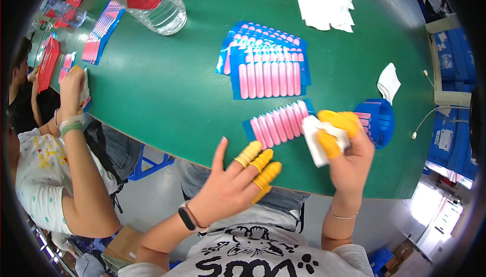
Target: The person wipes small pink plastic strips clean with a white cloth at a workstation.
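Note:
A blue sheet carrying a row of slim pink tubes lies at a slant on the table in front of me. At its lower left edge is my left hand, palm down, fingers spread and holding nothing; yellow finger cots cover several fingers. The index fingertip meets or nearly meets the nearest tube; I cannot tell which. My right hand, also in yellow finger cots, pinches a folded white cloth against the sheet's right end. Farther off sits a fanned stack of similar blue sheets with pink tubes.
Right of my right hand stands a round blue container with pink tubes inside. White cloths lie at the back, another at right. A large clear bottle stands far left. A co-worker's arm rests near red baskets.

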Demonstrator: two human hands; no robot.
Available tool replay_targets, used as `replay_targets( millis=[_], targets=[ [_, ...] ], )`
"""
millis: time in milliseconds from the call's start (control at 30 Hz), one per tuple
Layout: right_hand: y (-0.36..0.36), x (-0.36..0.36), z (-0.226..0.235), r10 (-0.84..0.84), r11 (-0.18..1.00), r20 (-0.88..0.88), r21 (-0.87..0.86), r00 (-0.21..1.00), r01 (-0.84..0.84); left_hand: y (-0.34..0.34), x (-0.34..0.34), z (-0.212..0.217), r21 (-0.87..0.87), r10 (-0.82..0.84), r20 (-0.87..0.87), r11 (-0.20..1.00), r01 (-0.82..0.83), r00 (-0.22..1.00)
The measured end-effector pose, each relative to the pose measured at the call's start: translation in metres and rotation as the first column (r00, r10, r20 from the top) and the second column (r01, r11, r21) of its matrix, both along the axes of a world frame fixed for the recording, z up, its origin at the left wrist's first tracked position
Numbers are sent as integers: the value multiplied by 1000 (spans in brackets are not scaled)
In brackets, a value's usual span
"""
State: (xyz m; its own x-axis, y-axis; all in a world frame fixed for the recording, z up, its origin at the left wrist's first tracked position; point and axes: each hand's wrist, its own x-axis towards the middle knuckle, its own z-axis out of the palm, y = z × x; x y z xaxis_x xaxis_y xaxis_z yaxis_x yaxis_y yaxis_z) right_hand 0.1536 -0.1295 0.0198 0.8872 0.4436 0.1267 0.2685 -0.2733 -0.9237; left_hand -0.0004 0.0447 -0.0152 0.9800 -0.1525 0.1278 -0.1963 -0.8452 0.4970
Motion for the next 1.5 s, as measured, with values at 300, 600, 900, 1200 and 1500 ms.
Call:
replay_targets(
  millis=[300,600,900,1200,1500],
  targets=[
    [37,4,-23,335,783,593,-608,732,134,-7,-10,-1,-40,14,29,999,-13,999],
    [32,7,-30,456,828,606,-557,652,-61,-20,-16,10,143,-35,-23,989,38,999],
    [23,10,-29,467,786,648,-616,602,53,-20,-14,9,119,-22,-21,993,24,1000],
    [20,19,-27,514,780,601,-624,612,-42,-20,-14,9,87,-18,-8,996,18,1000],
    [14,15,-27,523,748,583,-663,622,-7,-24,-16,10,79,-21,-43,997,24,999]
  ],
)
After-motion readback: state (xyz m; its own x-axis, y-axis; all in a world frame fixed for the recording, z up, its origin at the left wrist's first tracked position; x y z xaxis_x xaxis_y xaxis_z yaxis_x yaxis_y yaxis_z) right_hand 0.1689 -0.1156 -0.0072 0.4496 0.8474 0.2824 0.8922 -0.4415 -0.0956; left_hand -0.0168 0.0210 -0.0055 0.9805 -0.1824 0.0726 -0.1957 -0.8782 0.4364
